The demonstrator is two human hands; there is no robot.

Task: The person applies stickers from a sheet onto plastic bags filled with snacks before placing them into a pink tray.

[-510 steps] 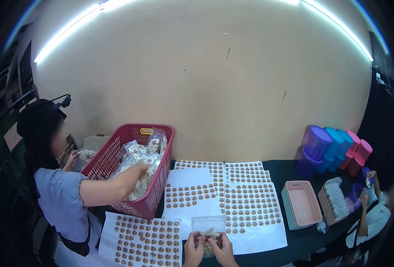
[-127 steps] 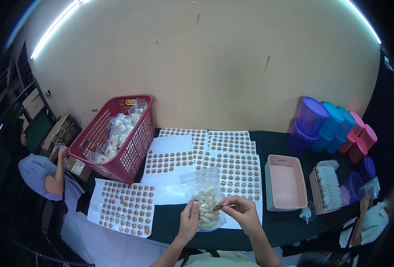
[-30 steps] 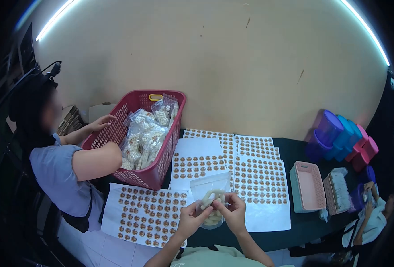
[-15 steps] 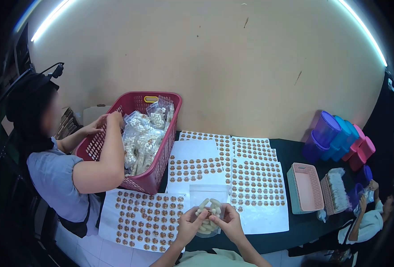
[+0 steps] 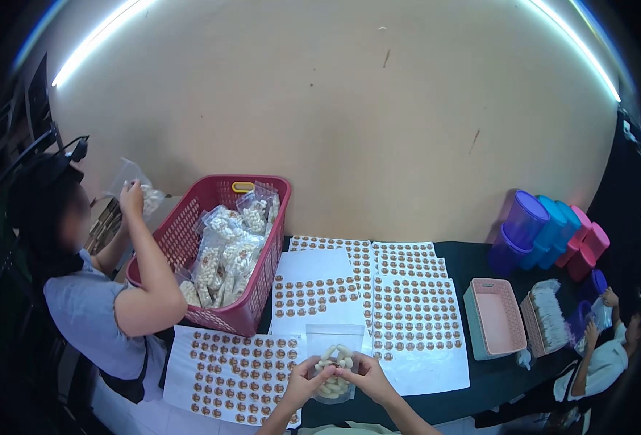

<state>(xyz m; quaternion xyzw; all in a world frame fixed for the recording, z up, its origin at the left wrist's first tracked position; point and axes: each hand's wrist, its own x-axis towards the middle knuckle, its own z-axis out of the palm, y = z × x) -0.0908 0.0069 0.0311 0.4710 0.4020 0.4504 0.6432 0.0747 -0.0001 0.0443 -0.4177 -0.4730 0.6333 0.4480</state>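
A clear plastic pouch (image 5: 334,334) of pale, finger-shaped pieces is upright between my hands, low in the view. My left hand (image 5: 305,380) grips its left side and my right hand (image 5: 370,378) its right side. Both thumbs press together on the front, mostly covering a small brownish patch like a round sticker. Under and around the pouch lie white sticker sheets (image 5: 420,373) with rows of round brown labels. Another such sheet (image 5: 179,377) lies left of my left hand.
A maroon basket (image 5: 251,310) of filled pouches stands left; beside it a co-worker (image 5: 81,297) holds up a pouch (image 5: 126,174). Right are a pink basket (image 5: 497,312), a basket of clear bags (image 5: 548,319), coloured containers (image 5: 527,214) and another person (image 5: 601,366).
The co-worker's hands have risen from the basket's rim, now with a pouch. My thumbs stay pressed on my pouch. The view has tilted up a little.
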